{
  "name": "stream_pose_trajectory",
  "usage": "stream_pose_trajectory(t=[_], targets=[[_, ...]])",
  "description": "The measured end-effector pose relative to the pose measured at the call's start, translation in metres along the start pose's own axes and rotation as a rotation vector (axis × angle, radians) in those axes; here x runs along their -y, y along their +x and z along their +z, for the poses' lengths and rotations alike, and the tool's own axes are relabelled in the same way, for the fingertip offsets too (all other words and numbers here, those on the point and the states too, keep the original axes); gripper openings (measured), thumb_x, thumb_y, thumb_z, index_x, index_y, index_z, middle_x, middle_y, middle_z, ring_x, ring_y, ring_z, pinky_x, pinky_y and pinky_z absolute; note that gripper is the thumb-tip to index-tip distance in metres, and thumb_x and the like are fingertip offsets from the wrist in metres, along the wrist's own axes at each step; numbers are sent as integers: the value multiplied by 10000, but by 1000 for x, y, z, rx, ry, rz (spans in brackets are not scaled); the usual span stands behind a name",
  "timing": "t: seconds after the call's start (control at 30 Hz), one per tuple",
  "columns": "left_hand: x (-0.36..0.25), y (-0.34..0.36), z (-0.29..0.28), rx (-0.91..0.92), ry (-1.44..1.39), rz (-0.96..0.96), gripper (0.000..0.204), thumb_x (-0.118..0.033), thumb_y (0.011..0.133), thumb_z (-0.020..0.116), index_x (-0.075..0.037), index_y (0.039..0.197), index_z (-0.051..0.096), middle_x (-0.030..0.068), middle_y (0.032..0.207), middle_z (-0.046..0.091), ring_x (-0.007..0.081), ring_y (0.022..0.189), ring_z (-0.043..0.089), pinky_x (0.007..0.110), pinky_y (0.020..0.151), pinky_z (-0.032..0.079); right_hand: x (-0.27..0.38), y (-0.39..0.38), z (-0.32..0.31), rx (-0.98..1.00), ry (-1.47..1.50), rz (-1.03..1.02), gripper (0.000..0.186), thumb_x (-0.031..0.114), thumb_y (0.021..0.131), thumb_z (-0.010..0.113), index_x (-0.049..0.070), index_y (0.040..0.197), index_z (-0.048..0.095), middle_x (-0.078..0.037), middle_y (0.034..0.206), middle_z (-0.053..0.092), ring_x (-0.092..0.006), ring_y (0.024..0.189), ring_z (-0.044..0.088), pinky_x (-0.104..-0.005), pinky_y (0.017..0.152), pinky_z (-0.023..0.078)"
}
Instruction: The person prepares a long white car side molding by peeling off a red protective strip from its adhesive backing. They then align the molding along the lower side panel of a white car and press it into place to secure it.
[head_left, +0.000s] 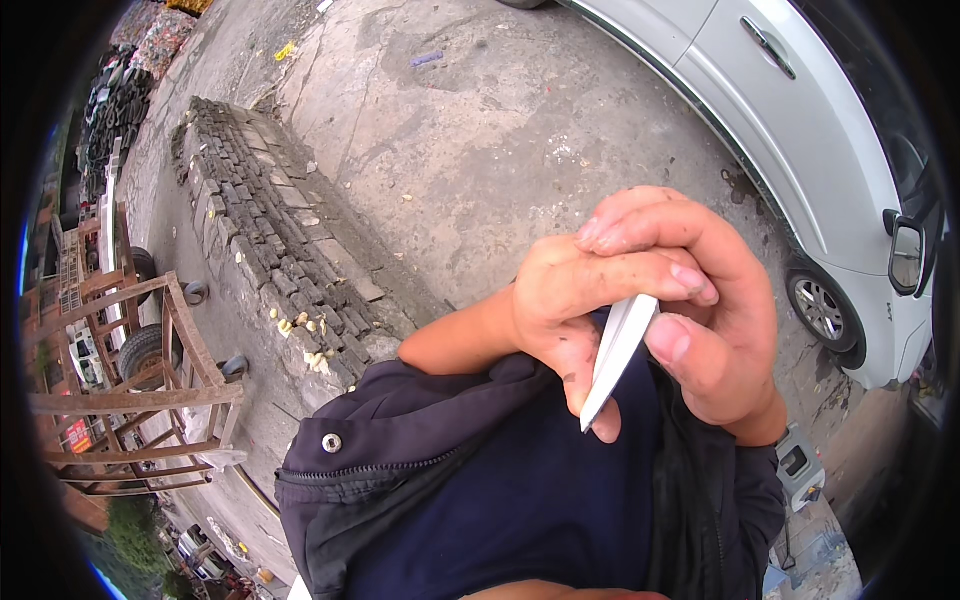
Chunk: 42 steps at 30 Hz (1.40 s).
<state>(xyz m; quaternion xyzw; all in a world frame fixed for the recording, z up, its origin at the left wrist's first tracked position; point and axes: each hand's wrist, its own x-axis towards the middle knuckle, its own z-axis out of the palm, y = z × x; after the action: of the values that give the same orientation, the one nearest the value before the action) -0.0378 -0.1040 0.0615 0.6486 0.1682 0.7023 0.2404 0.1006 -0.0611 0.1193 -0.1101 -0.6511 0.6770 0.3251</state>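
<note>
Left grip (560,305) and right grip (730,310) pinch a folded white strip (618,362) before the navy shirt (500,510) — long axis slanting, narrow tip pointing down-left — its upper end covered from view.

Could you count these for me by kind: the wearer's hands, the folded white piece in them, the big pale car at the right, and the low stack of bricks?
Left hand and right hand: 2
Folded white piece: 1
Big pale car: 1
Low brick stack: 1
Total: 5
</note>
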Motion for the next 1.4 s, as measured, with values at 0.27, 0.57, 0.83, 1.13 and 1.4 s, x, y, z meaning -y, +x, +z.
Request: stream_pose_trajectory(t=[0.27, 0.57, 0.83, 1.13, 1.4], targets=[[9, -2, -1, 18, -116, 11, 1032, -692, 632, 794, 108, 1236, 547, 228, 1124, 654, 325, 992, 693, 388, 849, 573, -1, 6, -8, 33, -171, -124, 479, 240, 804, 565, -119, 1120, 581, -258, 1101, 609, -297, 1048, 600, -380, 932, 462], [17, -7, 1, 2, -300, -76, 1146, -702, 588, 809, 126, 1306, 474, 224, 1180, 622, 300, 1074, 653, 389, 892, 556, 2, 1, -9, -55, -99, -47, 479, 186, 842, 547, -120, 1210, 535, -252, 1185, 587, -309, 1082, 594, -383, 957, 460], [16, -8, 3, -116, -166, -107, 1111, -701, 578, 815, 118, 1268, 518, 244, 1155, 640, 314, 1045, 670, 384, 865, 555, 32, -12, -24, -176, -403, -161, 278, 61, 761, 617, -12, 1029, 606, -135, 995, 555, -225, 928, 509, -357, 887, 406], [21, -3, 0, -55, 103, 46, 938, -644, 680, 784, 90, 1220, 564, 255, 1199, 621, 334, 1023, 673, 402, 847, 570, 49, -9, -17, -118, -467, 136, 182, 47, 704, 705, 20, 882, 675, -48, 878, 490, -162, 865, 438, -289, 808, 373], [29, 0, 3, -89, 121, 135, 865, -629, 718, 761, 82, 1181, 594, 221, 1153, 659, 344, 1022, 669, 403, 832, 567, 48, -6, -18, -81, -382, 174, 171, 89, 727, 745, 13, 867, 685, -49, 901, 505, -158, 878, 442, -279, 815, 370]])
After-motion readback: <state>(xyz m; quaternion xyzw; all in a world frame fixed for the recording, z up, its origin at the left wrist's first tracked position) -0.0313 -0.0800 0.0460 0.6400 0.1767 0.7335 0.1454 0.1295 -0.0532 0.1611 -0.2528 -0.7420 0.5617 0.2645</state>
